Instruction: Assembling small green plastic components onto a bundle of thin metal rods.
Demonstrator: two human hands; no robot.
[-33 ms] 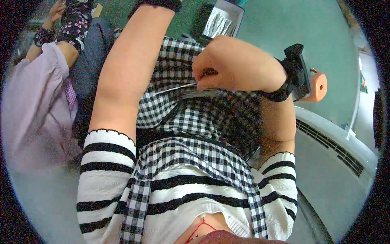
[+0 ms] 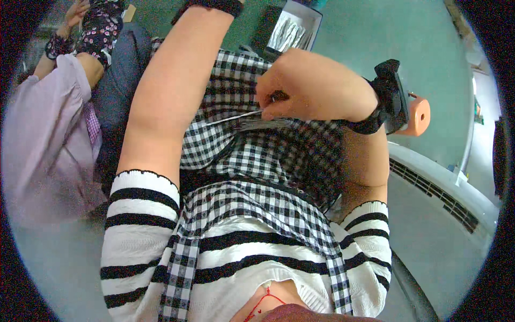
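Note:
My right hand (image 2: pixel 287 88) is closed in front of my lap, its fingers curled round the end of a thin white strand (image 2: pixel 234 116). The strand slants down and left from the fingers, across a black-and-white checked apron (image 2: pixel 236 155). Just under that hand, a bundle of thin grey strands (image 2: pixel 263 124) lies on the apron. My left forearm (image 2: pixel 174 70) reaches up to the top edge, where a black band (image 2: pixel 217 5) circles the wrist; the hand itself is beyond the picture. On my right wrist sits a black strapped device (image 2: pixel 391 96).
An open box (image 2: pixel 316 27) with silvery-white strands (image 2: pixel 289 35) stands ahead, beyond my right hand. An orange stool-like object (image 2: pixel 421 115) is at the right, near a white slotted vent or grille (image 2: pixel 434 193). Close on my left sits another person (image 2: pixel 48 145) in pale clothing.
My right hand has shifted very slightly to the right with the strand's end. The left forearm has edged slightly up and right.

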